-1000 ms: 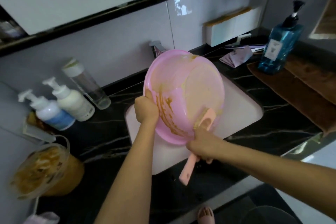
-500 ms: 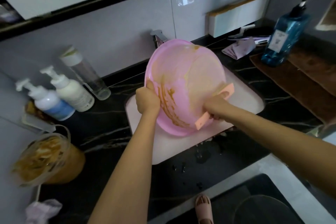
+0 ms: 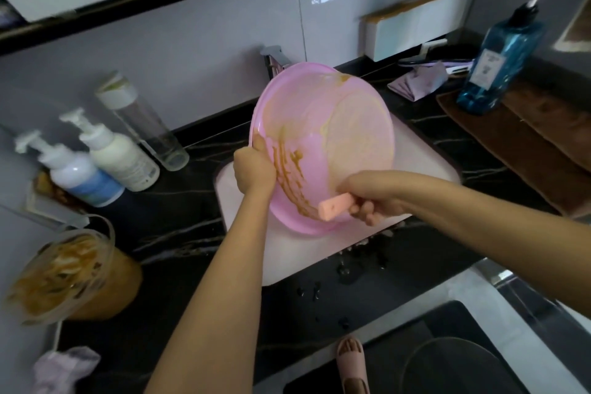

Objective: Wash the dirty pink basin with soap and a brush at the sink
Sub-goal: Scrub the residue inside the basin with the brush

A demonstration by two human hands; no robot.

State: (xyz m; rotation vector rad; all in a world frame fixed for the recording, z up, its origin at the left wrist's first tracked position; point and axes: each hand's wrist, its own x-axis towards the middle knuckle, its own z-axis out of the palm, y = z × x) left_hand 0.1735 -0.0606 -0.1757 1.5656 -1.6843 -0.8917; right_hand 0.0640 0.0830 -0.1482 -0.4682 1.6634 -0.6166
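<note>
Black marble tabletop (image 3: 179,227) lies nearest us, spotted with water drops (image 3: 348,269) by the near edge of the white sink (image 3: 287,253). Over the sink we hold the pink basin (image 3: 351,137) tilted on edge, its brown-streaked inside facing us. Our left grip (image 3: 254,171) curls round its left rim. Our right grip (image 3: 374,198) is closed round the pink brush (image 3: 335,207), low against the basin's inner wall. A smeared clear tub (image 3: 64,275) stands near left, two white pump bottles (image 3: 124,157) farther left, and a blue soap bottle (image 3: 499,64) far right.
</note>
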